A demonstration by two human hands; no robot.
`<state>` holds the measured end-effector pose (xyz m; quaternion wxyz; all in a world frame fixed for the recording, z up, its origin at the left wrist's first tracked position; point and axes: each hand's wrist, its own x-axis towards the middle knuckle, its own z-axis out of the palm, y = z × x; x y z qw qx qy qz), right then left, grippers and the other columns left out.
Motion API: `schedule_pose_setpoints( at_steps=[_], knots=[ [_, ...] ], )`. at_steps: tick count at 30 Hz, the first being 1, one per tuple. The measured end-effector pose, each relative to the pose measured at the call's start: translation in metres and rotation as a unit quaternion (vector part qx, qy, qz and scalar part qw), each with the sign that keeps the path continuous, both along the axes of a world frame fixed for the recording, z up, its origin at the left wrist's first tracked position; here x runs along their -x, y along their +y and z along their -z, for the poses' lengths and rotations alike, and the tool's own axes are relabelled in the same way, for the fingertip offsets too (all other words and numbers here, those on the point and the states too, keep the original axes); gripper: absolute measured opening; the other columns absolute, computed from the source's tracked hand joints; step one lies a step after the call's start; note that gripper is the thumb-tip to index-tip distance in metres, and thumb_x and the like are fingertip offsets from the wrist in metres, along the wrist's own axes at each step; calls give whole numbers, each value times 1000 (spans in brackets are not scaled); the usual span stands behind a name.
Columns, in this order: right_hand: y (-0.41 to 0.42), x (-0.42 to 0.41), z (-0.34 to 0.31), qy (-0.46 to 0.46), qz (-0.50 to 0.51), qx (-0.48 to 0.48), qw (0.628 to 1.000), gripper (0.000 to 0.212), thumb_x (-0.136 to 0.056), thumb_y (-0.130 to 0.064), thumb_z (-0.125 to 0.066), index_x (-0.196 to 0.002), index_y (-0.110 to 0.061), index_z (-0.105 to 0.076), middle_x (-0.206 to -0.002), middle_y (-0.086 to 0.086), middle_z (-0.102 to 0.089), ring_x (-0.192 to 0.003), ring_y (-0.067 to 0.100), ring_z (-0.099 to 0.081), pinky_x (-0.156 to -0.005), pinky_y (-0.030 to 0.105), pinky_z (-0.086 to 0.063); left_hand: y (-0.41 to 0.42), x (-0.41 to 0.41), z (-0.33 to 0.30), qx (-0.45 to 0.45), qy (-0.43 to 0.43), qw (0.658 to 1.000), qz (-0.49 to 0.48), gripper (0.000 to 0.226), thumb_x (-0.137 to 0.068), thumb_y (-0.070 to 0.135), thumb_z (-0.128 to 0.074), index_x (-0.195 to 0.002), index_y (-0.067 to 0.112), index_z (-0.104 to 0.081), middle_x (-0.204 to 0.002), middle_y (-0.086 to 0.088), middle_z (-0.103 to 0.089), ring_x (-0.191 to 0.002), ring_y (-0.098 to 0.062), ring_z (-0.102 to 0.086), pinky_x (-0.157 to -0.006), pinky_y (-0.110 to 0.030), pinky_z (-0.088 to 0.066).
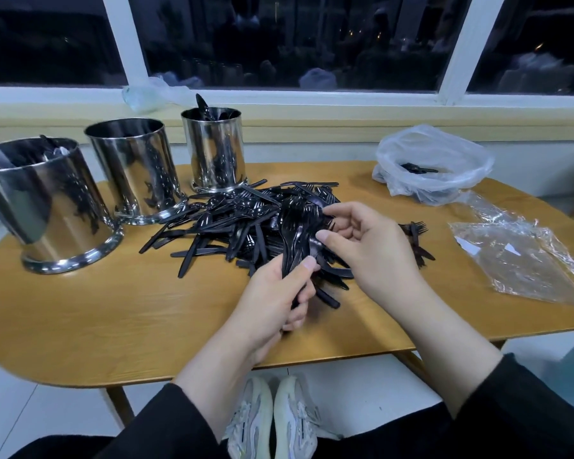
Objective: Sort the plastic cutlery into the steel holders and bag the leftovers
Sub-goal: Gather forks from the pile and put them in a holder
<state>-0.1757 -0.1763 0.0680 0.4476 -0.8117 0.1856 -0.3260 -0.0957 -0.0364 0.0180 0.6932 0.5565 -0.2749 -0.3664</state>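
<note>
Your left hand [272, 293] grips a bundle of black forks [295, 233] by the handles, fingers and thumb curled round them, above the near edge of the cutlery pile [232, 220]; your right hand [365, 243] pinches the upper part of the same bundle between thumb and fingertips. The pile lies at the middle of the wooden table [113, 309], spreading left to touch the bases of the steel holders. Three holders stand in a row on the far left: the near-left holder [47, 207] and the far holder [214, 150] each show black pieces at the rim; what the middle holder [133, 170] contains cannot be told. A few loose forks [415, 240] lie just right of your right hand. At the far right, an open white plastic bag [434, 164] holds some black cutlery, and clear wrappers [517, 260] lie flat near it
</note>
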Motion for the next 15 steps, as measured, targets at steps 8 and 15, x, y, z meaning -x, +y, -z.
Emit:
schedule_pose_setpoints(
  at_steps=[8,15],
  knots=[
    [14,-19,-13,-3,-71,-57,996,27,-87,-18,-78,-112,-27,-71,-77,-2,-67,-65,7,-64,-67,15,-49,21,-20,-11,-19,-27,999,23,25,-99,23,-65,-86,11,-47,-56,-6,-48,-37,-15,-37,-35,-19,-23],
    [24,-45,-18,50,-192,-124,972,12,-94,-19,-71,-101,-10,-72,-84,18,-66,-67,17,-60,-71,32,-53,34,-42,-18,-37,-63,997,33,13,-99,17,-66,-94,14,-54,-55,-8,-45,-38,-22,-42,-42,-26,-33]
  ],
)
